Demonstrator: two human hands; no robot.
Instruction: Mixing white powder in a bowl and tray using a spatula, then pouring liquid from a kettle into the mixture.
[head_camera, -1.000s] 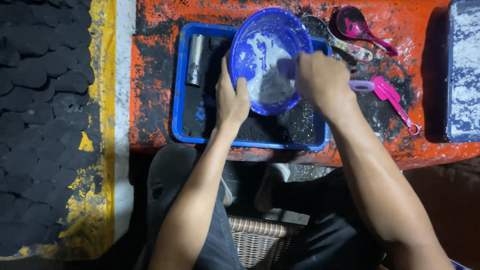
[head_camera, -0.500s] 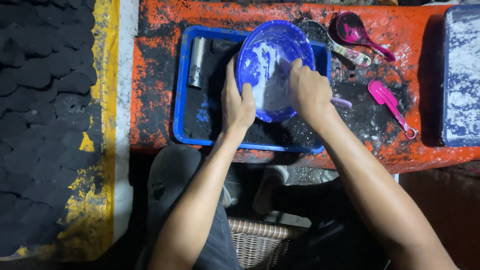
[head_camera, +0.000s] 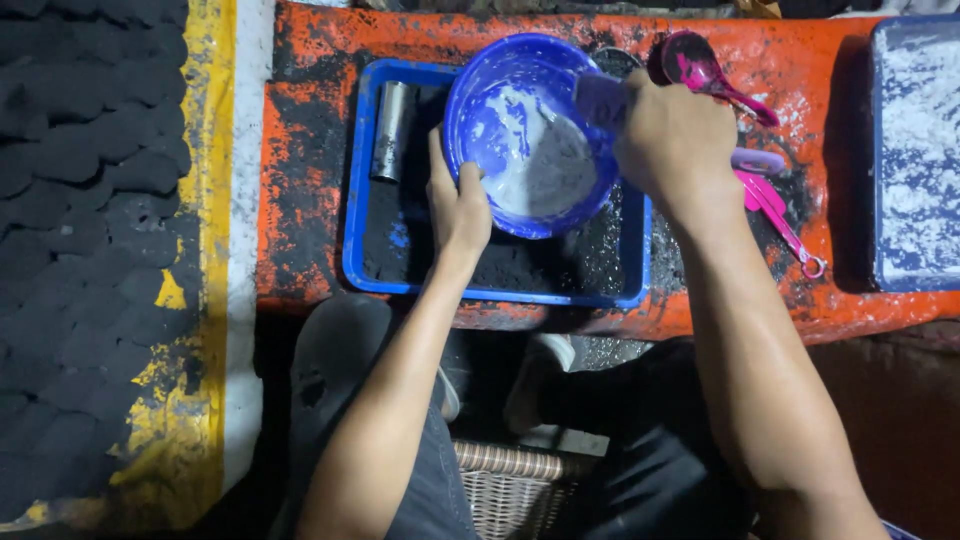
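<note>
- We see an orange workbench (head_camera: 310, 150), much stained with black, that carries everything.
- A blue tray (head_camera: 352, 230) lies near the bench's front edge, its long axis running left to right, with black powder inside.
- A second tray with white powder (head_camera: 915, 150) sits at the bench's right edge.
- A blue bowl (head_camera: 500, 90) is over the tray's back right corner, tilted so its open mouth faces toward us; grey-white paste coats the inside.
- Our right hand (head_camera: 675, 140) is clenched on the bowl's right rim, and it also grasps a pale purple tool (head_camera: 600, 98) that points left into the bowl.
- Our left hand (head_camera: 458, 205) grasps the bowl's front-left rim, thumb up.
- A metal cylinder (head_camera: 390, 130) lies in the tray's back left corner, long axis front to back.
- Pink measuring spoons (head_camera: 765, 200) lie right of the tray, handles pointing to the bench's front right.
</note>
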